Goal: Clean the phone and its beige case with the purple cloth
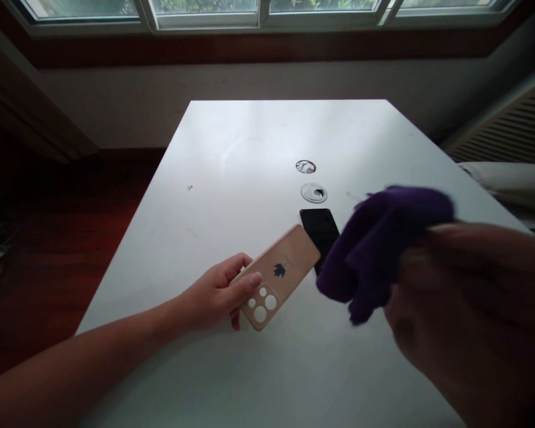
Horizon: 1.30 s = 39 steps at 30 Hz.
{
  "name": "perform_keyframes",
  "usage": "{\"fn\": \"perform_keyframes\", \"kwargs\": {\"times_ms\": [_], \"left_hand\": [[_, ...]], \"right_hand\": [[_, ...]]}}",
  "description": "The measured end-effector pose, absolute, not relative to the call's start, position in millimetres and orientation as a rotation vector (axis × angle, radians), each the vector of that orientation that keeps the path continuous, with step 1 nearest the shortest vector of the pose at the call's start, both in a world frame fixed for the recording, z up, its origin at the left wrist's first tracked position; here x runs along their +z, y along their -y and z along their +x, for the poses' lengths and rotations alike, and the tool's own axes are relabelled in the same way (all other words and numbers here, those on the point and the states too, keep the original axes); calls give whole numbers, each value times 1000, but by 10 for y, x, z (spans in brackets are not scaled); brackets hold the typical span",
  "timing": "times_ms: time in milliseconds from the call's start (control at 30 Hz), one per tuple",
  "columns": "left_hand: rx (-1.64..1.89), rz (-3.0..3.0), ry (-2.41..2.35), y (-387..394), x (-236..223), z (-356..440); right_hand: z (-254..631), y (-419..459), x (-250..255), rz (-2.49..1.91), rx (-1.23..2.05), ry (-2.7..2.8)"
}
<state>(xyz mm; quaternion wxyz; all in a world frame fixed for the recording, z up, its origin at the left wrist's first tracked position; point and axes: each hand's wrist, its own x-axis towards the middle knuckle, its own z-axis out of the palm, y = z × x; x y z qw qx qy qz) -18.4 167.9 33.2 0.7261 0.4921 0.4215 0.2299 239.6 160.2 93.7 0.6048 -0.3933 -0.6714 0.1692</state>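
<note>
My left hand (229,288) is closed around the lower left end of a peach phone case (289,261), thumb on its back. The case is tilted, with a dark maple leaf print and several round camera openings facing me. Close to the camera on the right, my right hand (459,303) pinches a bunched purple cloth (378,244), slightly blurred. A black phone (320,229) lies flat on the table behind the case. The case and the cloth partly cover it.
The white table (232,148) has a round hole (305,167) and a round grey cover (314,192) beyond the phone. A small speck (189,187) lies at left. A window (205,9) is behind, with a pale cushion-like object (512,178) beside the table's right edge.
</note>
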Motion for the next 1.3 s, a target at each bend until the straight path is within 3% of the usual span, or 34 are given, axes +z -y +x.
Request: {"fn": "perform_keyframes", "kwargs": {"times_ms": [233,400,633,833,1000,1167,1300], "left_hand": [[646,1139,-884,-1615,203,-223],[636,1055,-913,-1603,267,-219],[705,1079,-876,-1572,185,-267],[739,1111,-925,-1631,246,-292],[910,1599,-875,-1602,277,-393],[1153,2306,-1033,-1720,435,-528],[1027,2677,-1289,-1880,560,-606]], "right_hand": [[1974,-1836,503,-629,143,2518],[2098,-1993,370,-1010,-29,2417],[1978,-1793,373,-588,37,2567],[2116,-1982,349,-852,-15,2424],[2043,-1796,488,-481,-75,2488],[2039,-1603,821,-449,-21,2316],[2148,-1452,1090,-512,96,2128]]}}
